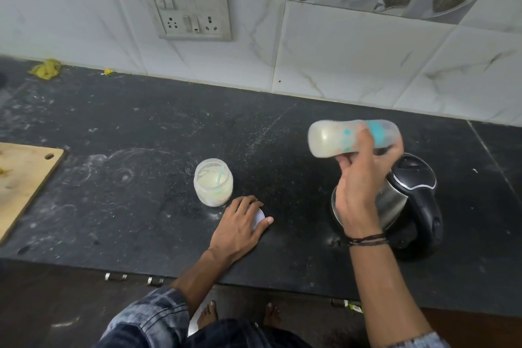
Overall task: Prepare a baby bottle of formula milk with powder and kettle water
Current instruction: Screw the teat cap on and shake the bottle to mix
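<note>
Left grip (243, 224) flat, low; right grip (364, 175) raised, curled.

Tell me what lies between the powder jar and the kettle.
Head view: the left hand resting on a white lid beside the powder jar; otherwise bare counter.
</note>
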`<state>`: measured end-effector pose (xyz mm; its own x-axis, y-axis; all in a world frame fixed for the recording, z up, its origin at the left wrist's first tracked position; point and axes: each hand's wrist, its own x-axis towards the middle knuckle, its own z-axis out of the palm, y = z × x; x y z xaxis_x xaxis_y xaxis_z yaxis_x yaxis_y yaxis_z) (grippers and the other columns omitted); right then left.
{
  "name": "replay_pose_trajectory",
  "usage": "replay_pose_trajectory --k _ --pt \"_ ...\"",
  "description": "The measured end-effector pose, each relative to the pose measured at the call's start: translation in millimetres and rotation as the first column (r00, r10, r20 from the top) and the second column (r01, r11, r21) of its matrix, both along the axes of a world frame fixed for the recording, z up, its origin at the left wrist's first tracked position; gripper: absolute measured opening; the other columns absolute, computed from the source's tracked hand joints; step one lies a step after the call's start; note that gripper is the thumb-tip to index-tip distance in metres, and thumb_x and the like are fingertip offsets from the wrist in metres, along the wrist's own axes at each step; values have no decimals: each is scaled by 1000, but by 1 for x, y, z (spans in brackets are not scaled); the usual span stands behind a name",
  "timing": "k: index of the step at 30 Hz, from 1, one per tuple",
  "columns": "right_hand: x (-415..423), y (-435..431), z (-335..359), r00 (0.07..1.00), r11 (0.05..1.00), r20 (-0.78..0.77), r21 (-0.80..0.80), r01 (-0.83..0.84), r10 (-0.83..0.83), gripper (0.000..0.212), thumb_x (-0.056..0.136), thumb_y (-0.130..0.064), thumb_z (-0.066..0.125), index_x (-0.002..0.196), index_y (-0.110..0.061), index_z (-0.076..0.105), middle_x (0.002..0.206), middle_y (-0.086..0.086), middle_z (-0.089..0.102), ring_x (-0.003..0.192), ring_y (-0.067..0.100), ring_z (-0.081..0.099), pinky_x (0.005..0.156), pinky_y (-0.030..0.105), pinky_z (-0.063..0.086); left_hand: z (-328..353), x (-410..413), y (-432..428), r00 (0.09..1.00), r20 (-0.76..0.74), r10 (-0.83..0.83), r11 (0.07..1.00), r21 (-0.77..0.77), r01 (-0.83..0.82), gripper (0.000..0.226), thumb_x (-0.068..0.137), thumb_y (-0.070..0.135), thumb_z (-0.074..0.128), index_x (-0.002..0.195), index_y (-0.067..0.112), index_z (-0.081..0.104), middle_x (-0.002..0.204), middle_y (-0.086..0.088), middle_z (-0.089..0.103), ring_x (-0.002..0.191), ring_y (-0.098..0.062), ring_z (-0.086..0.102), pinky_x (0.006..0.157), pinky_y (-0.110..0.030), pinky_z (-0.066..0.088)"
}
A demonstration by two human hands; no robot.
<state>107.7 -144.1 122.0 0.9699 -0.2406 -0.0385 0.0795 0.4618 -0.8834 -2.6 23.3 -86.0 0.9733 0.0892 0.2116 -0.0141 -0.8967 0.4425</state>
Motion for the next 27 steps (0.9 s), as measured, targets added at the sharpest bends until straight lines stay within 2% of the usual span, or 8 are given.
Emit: replay_pose_trajectory --k 2,5,9,13,17,21,24,27 --pt "0 1 1 1000 1000 -12 -18 18 -18 55 95 -13 70 138 -21 35 122 3 64 107 19 71 73 38 61 0 0 0 1000 -9 -6 1000 -6 6 62 103 64 36 129 15 64 132 1 59 123 -17 49 108 -35 43" --pt "-1 0 0 981 954 -38 -229 -195 191 59 92 -6 73 136 -25 40 111 1 69 96 15 72 71 34 61 1 -1 1 1000 -8 -9 1000 -5 9 63 103 65 35 129 15 64 133 1 59 124 -18 49 108 -36 43" --pt "1 0 1 999 999 -40 -41 -18 16 54 95 -12 70 137 -22 37 117 1 65 106 18 71 73 35 60 1 0 0 1000 -17 -3 1000 -7 2 66 103 67 32 129 16 64 133 1 59 124 -18 49 108 -35 42" --pt "0 -1 -1 973 946 -57 -228 -232 225 61 92 -7 73 139 -24 39 115 6 66 96 14 72 72 34 60 1 0 1 1000 -14 -8 1000 0 8 65 103 67 33 130 16 63 134 1 58 124 -18 49 108 -36 43" --pt "2 0 4 999 1000 -47 -5 -23 23 57 95 -15 71 140 -23 37 127 6 63 113 23 70 74 34 60 2 -1 0 1000 -7 0 1000 3 0 60 104 63 38 129 16 64 132 1 59 123 -18 50 108 -36 43" --pt "-1 1 4 984 971 -45 -160 -179 174 61 93 -6 71 142 -20 37 108 -3 68 98 15 72 71 37 63 3 0 1 1000 -9 -6 1000 13 6 58 104 62 39 130 16 63 133 1 58 124 -18 49 109 -35 42" --pt "-3 -2 2 999 999 -27 -2 -40 40 60 95 -12 70 143 -20 34 121 0 67 109 20 71 75 37 61 4 0 1 1000 -5 0 1000 12 0 58 104 62 39 130 16 63 133 2 58 124 -17 49 109 -34 42" --pt "-5 2 2 992 990 -56 -80 -115 111 61 95 -9 70 143 -21 35 114 -3 66 103 14 72 75 37 62 4 0 1 1000 -7 -6 1000 11 7 59 104 64 37 130 18 63 132 3 58 124 -16 48 109 -31 39"
